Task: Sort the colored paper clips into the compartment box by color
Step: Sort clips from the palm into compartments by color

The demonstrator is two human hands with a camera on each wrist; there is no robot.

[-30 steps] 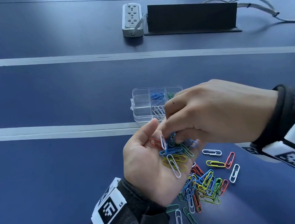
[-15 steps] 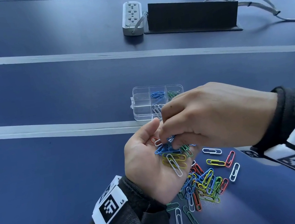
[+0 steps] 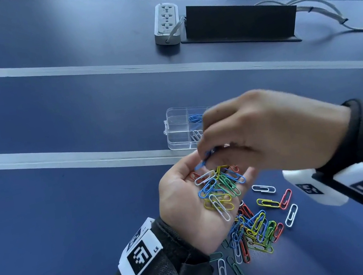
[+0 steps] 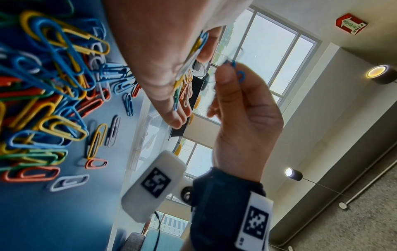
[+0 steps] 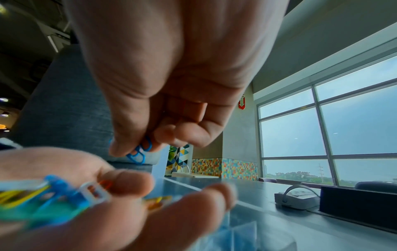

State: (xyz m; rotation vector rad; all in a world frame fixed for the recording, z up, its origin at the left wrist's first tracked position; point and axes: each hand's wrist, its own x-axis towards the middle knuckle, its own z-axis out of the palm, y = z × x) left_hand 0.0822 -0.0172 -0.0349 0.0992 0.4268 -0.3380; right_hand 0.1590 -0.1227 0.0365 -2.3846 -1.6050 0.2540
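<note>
Right hand pinches a blue clip just above your left palm | left hand cupped open, cradling mixed clips | compartment box just beyond your fingertips | lift clear, drop it onto the blue ones.

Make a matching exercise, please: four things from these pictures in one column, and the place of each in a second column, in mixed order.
Things:
1. blue clip
2. mixed handful of clips
3. clear compartment box
4. white power strip

Places:
A. on the table beyond both hands
B. pinched in the right hand
C. beside the black panel
D. on the left hand, palm up

Pairs: 1-B, 2-D, 3-A, 4-C
</note>
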